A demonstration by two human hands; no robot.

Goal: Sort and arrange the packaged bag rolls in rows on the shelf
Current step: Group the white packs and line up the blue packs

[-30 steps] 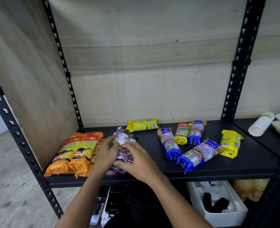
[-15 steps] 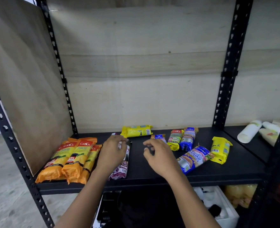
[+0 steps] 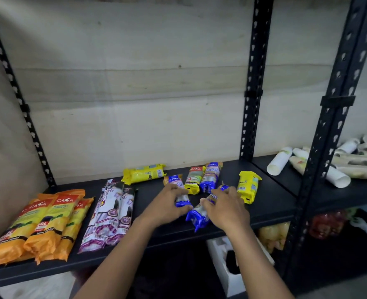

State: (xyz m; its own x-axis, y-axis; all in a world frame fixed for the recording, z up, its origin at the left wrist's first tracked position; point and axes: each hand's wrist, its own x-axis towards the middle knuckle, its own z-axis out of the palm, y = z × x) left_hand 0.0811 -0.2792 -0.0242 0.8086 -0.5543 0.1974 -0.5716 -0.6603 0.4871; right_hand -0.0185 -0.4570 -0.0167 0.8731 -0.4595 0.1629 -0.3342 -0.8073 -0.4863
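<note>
On the black shelf, three orange rolls lie in a row at the left, with purple-and-white rolls beside them. My left hand rests on a blue roll and curls around it. My right hand covers a second blue roll that lies slanted near the front edge. Behind the hands lie a small yellow-green roll and another blue roll. A yellow roll lies crosswise at the back, another yellow roll at the right.
Black perforated uprights divide this bay from the right one, where white paper-cup stacks lie. A wooden panel closes the back and left. Below the shelf sits a white box.
Both hands left the purple-and-white rolls and moved right onto the two blue rolls. The view shifted right and closer.
</note>
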